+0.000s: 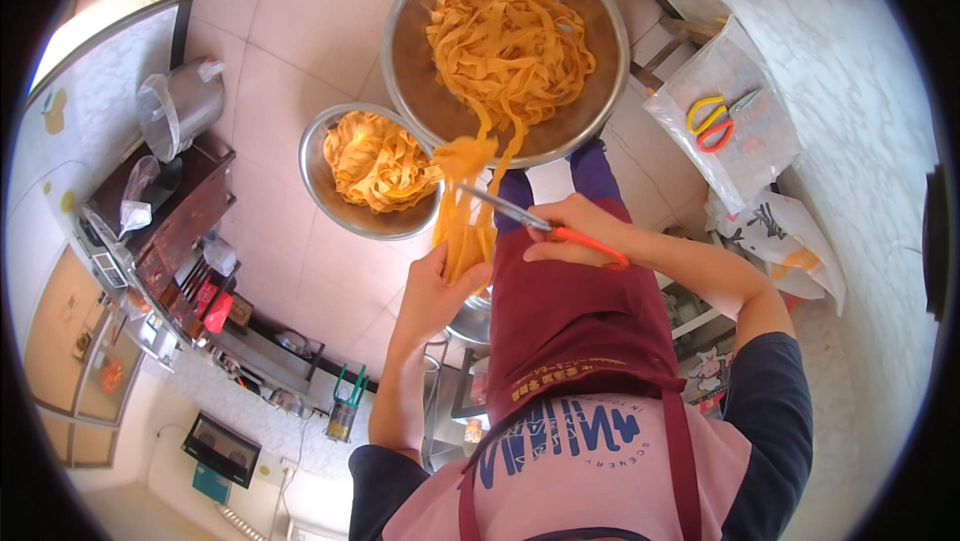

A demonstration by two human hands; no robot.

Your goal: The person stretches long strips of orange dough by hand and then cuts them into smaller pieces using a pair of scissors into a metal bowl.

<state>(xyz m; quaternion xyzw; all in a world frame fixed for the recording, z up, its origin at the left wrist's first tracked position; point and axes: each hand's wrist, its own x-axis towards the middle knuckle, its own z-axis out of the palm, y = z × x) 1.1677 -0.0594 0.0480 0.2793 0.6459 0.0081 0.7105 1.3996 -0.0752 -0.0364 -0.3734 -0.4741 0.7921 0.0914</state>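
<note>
My left hand grips a bundle of flat orange-yellow strips, which look like wide noodles or bean-curd skin. From the bundle, strands run up over the rim of a large steel basin to a tangled heap of the same strips. Scissors with red handles are in my right hand. Their blades point left across the held strips; whether they touch them is hard to tell. A smaller steel bowl, left of the basin, holds a pile of strips.
At right, scissors with one yellow and one red handle lie on a plastic-covered stool or board. Below is a white plastic bag near the wall. Left stand a large metal pot and dark wooden furniture.
</note>
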